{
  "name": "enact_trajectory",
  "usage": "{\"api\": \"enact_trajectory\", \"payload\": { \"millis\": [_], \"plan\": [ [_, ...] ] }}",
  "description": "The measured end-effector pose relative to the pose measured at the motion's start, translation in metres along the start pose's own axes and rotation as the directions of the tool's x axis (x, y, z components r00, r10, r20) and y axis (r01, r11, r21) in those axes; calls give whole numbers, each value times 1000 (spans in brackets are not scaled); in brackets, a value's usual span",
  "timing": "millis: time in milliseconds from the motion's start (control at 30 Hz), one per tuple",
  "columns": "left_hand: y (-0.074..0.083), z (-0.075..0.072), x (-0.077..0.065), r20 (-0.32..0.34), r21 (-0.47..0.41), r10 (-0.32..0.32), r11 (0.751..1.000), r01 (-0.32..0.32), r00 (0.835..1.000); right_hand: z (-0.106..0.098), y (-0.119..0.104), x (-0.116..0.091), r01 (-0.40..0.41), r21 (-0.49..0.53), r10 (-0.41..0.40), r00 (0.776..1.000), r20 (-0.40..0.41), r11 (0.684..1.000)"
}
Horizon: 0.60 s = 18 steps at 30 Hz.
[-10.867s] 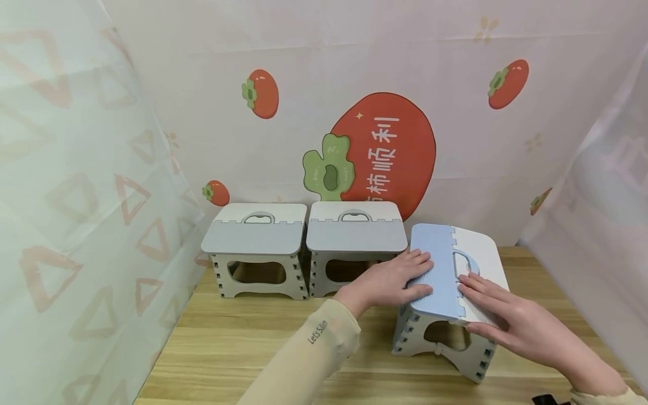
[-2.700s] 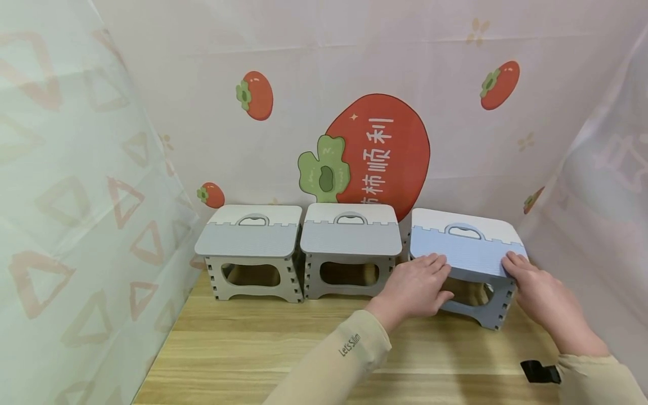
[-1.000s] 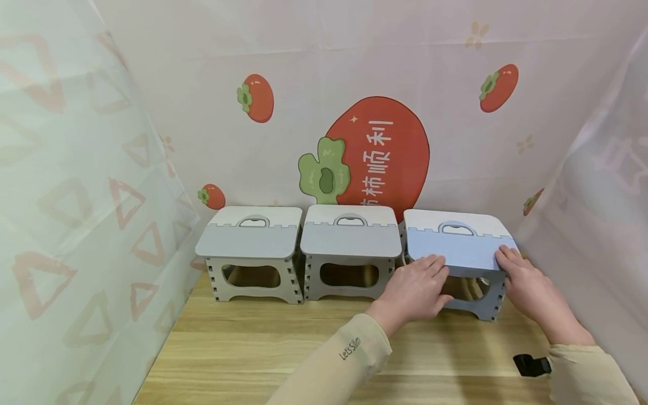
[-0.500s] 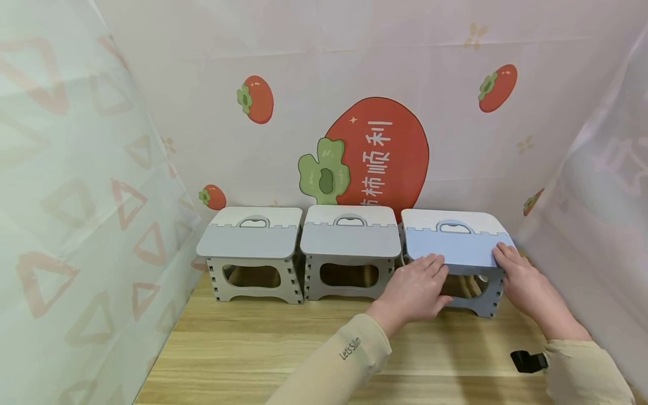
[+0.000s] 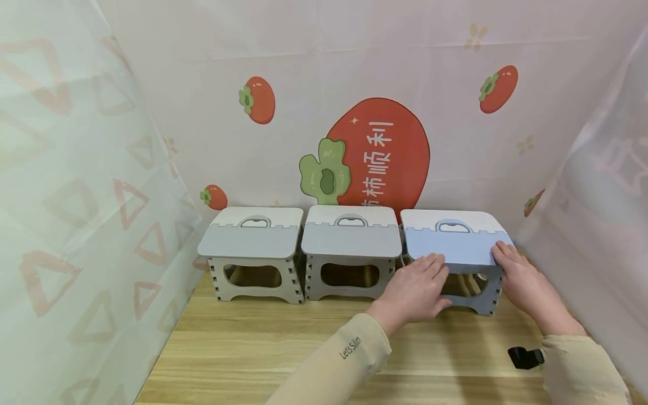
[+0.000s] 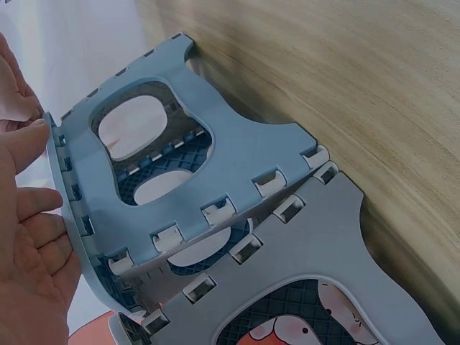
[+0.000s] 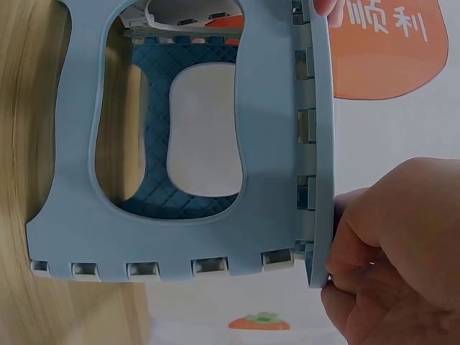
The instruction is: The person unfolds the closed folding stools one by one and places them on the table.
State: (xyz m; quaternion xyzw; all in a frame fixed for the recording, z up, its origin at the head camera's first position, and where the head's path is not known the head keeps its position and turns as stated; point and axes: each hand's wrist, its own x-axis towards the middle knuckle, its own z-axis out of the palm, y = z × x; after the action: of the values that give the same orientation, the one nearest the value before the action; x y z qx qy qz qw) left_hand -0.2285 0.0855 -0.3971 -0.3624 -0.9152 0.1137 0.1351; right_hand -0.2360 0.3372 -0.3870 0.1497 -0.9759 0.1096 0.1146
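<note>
A folding step stool (image 5: 450, 247) with a blue and white top and a loop handle stands upright on the table at the right end of a row of three. My left hand (image 5: 412, 287) rests its fingers on the front left of its top, thumb spread out in front. On the right edge, my right hand (image 5: 526, 284) grips the stool near the front corner; the right wrist view shows that hand (image 7: 399, 251) curled at the rim. In the left wrist view, the blue end panel (image 6: 244, 158) nearly meets the neighbouring grey panel (image 6: 316, 244).
Two grey and white folding stools, one in the middle (image 5: 351, 241) and one at left (image 5: 250, 242), stand beside it. Behind rises a white cloth backdrop (image 5: 202, 124) with printed persimmons. A black strap piece (image 5: 525, 358) shows by my right sleeve, over the wooden table (image 5: 243, 360).
The blue-topped stool was turned sideways, with both hands on its top; it now faces front in line with the others. Over the last second it slid slightly left and back, straightening.
</note>
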Motion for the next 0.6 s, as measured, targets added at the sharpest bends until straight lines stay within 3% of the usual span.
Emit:
{"api": "enact_trajectory", "payload": {
  "millis": [600],
  "plan": [
    [0, 1, 1, 26, -4, -6, 1000, 6, 1000, -2, 2, 6, -21, 26, 20, 998, 61, 999]
  ]
}}
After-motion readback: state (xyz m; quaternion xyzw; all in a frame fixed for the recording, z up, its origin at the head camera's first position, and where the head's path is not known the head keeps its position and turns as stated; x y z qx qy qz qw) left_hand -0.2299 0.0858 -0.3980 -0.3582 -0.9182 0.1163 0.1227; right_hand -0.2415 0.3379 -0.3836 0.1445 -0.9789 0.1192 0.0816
